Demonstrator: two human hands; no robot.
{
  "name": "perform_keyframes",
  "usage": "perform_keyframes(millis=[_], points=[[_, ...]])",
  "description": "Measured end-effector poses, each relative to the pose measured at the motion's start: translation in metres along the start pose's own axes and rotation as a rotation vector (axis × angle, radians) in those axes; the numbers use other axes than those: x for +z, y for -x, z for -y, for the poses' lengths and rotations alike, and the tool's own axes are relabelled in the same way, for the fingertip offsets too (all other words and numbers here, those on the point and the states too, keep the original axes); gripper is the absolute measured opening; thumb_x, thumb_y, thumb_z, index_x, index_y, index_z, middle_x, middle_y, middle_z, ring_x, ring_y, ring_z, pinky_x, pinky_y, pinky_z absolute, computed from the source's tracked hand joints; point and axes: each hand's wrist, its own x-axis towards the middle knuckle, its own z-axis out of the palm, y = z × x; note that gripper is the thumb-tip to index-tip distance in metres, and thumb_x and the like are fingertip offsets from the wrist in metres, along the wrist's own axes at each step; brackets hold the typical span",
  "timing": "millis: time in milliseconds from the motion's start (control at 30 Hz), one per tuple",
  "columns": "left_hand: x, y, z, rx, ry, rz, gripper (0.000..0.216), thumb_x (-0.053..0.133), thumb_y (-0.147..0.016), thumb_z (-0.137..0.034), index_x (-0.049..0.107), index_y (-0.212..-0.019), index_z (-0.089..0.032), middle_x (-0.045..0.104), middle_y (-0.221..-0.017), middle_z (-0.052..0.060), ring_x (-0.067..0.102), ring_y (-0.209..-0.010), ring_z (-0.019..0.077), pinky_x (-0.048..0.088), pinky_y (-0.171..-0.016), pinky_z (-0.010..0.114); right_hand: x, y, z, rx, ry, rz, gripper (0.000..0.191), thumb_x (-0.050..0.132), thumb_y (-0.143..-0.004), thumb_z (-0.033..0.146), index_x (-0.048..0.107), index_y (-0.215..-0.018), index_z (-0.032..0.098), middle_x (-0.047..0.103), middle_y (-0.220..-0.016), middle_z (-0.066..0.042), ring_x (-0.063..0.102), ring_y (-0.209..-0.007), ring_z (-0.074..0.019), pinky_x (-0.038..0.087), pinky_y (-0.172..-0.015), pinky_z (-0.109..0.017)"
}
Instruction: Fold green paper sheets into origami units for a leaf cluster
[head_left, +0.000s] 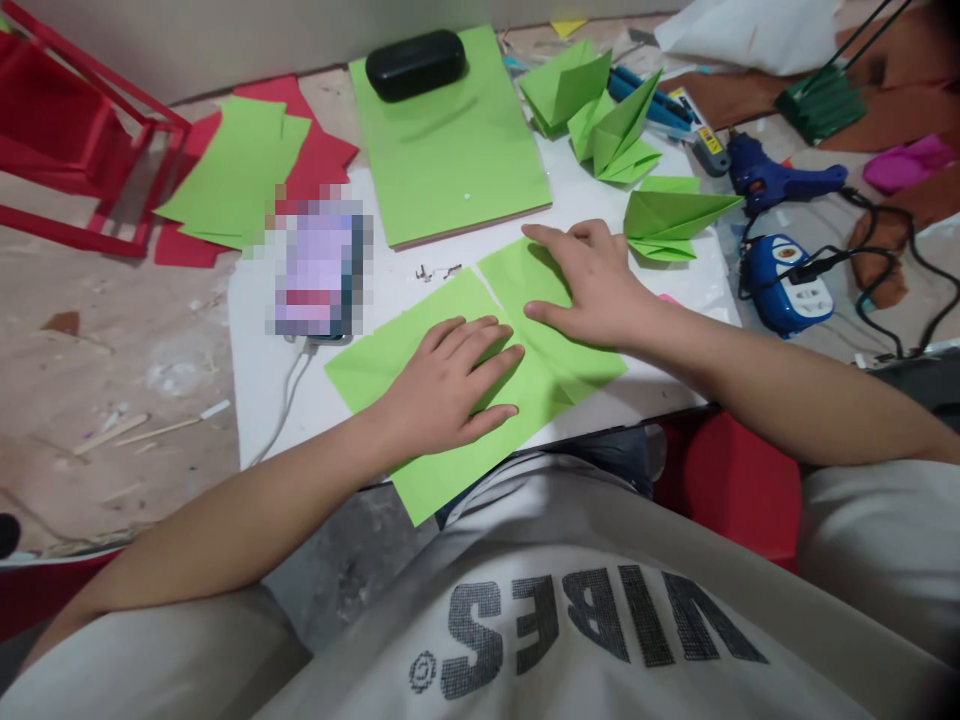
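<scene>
A creased green paper sheet [390,365] lies on the white board [259,350] in front of me. My left hand [450,385] lies flat on its near half, fingers stretched out toward the right. My right hand [589,280] presses flat on the far right part of the sheet, fingers spread and pointing left. Neither hand grips anything. Several folded green paper pieces [604,125] sit beyond my right hand, one [671,222] just right of it.
A stack of green paper [450,150] with a black case [416,62] on it lies ahead. A phone [319,270] with a cable sits left. A blue glue gun [772,180], a blue device [787,285], loose green and red sheets [240,170], and a red frame [75,140] surround the board.
</scene>
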Motion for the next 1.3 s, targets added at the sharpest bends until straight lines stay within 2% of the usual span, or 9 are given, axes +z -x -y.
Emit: perform_keyframes(millis=[133,233,333,433,500,600,800,1033,1300], points=[[0.001,-0.001,-0.001,-0.002,0.008,-0.001,0.065,0.057,-0.12,-0.065,0.069,-0.165,-0.019,0.068,-0.173,0.025,0.06,-0.165,0.0481,0.045,-0.137,0.07,0.003,-0.003,0.001,-0.035,0.021,0.014,0.103,0.074,-0.103,0.072,0.04,-0.188,0.025,0.061,-0.181,-0.025,0.049,-0.151,-0.056,0.04,-0.124,-0.075],[0.001,-0.001,-0.001,0.001,0.01,0.007,0.065,0.058,-0.12,-0.064,0.068,-0.166,-0.018,0.067,-0.174,0.026,0.06,-0.165,0.0492,0.046,-0.137,0.071,0.0,-0.002,0.005,-0.041,-0.008,0.019,0.097,0.078,-0.102,0.062,0.044,-0.184,0.026,0.066,-0.174,-0.023,0.054,-0.148,-0.0548,0.042,-0.123,-0.074],[0.0,-0.002,-0.001,0.012,0.004,-0.005,0.065,0.054,-0.122,-0.064,0.069,-0.164,-0.017,0.068,-0.171,0.027,0.061,-0.164,0.0488,0.046,-0.136,0.071,-0.007,-0.001,0.008,-0.029,-0.137,-0.009,0.083,0.077,-0.099,0.047,0.052,-0.175,0.025,0.077,-0.153,-0.02,0.066,-0.136,-0.0474,0.051,-0.116,-0.066],[0.0,-0.002,-0.001,0.001,0.021,-0.007,0.065,0.054,-0.122,-0.065,0.068,-0.165,-0.018,0.068,-0.172,0.026,0.061,-0.165,0.0477,0.045,-0.137,0.069,-0.016,0.0,0.008,0.065,-0.274,-0.005,0.077,0.075,-0.097,0.042,0.053,-0.169,0.027,0.083,-0.12,-0.011,0.072,-0.104,-0.0369,0.057,-0.099,-0.056],[-0.001,-0.001,-0.002,-0.009,0.022,0.002,0.065,0.053,-0.122,-0.065,0.068,-0.166,-0.019,0.068,-0.173,0.025,0.06,-0.166,0.0474,0.045,-0.137,0.069,-0.023,0.001,0.006,0.125,-0.326,0.044,0.076,0.076,-0.095,0.043,0.052,-0.167,0.031,0.079,-0.098,-0.003,0.066,-0.085,-0.0321,0.057,-0.089,-0.051],[-0.003,-0.002,-0.006,-0.031,-0.003,0.016,0.067,0.051,-0.123,-0.066,0.066,-0.167,-0.018,0.066,-0.174,0.026,0.06,-0.165,0.0484,0.045,-0.136,0.07,-0.029,0.001,0.002,0.144,-0.311,0.084,0.071,0.08,-0.094,0.043,0.057,-0.16,0.033,0.069,-0.081,0.002,0.059,-0.074,-0.0297,0.054,-0.084,-0.048],[-0.007,-0.005,-0.013,-0.066,-0.028,0.038,0.059,0.047,-0.126,-0.058,0.07,-0.163,-0.019,0.07,-0.172,0.024,0.06,-0.166,0.0454,0.046,-0.137,0.068,-0.023,-0.003,0.003,0.058,-0.123,0.058,0.045,0.07,-0.103,0.043,0.073,-0.145,0.029,0.074,-0.087,-0.004,0.068,-0.089,-0.0348,0.051,-0.093,-0.049],[-0.003,-0.004,-0.013,-0.072,0.026,0.059,0.076,0.054,-0.118,-0.079,0.067,-0.169,-0.023,0.066,-0.177,0.023,0.058,-0.167,0.0487,0.042,-0.138,0.07,-0.027,-0.005,0.007,0.056,0.016,0.108,0.04,0.063,-0.111,0.048,0.08,-0.141,0.027,0.084,-0.099,-0.009,0.075,-0.107,-0.0386,0.051,-0.099,-0.048],[-0.001,-0.003,-0.013,-0.085,0.026,0.054,0.072,0.055,-0.119,-0.073,0.065,-0.17,-0.024,0.066,-0.177,0.022,0.058,-0.166,0.0475,0.038,-0.138,0.068,-0.032,-0.007,0.01,0.053,0.076,0.187,0.036,0.067,-0.113,0.043,0.083,-0.138,0.023,0.09,-0.109,-0.013,0.078,-0.11,-0.0384,0.049,-0.095,-0.046]])
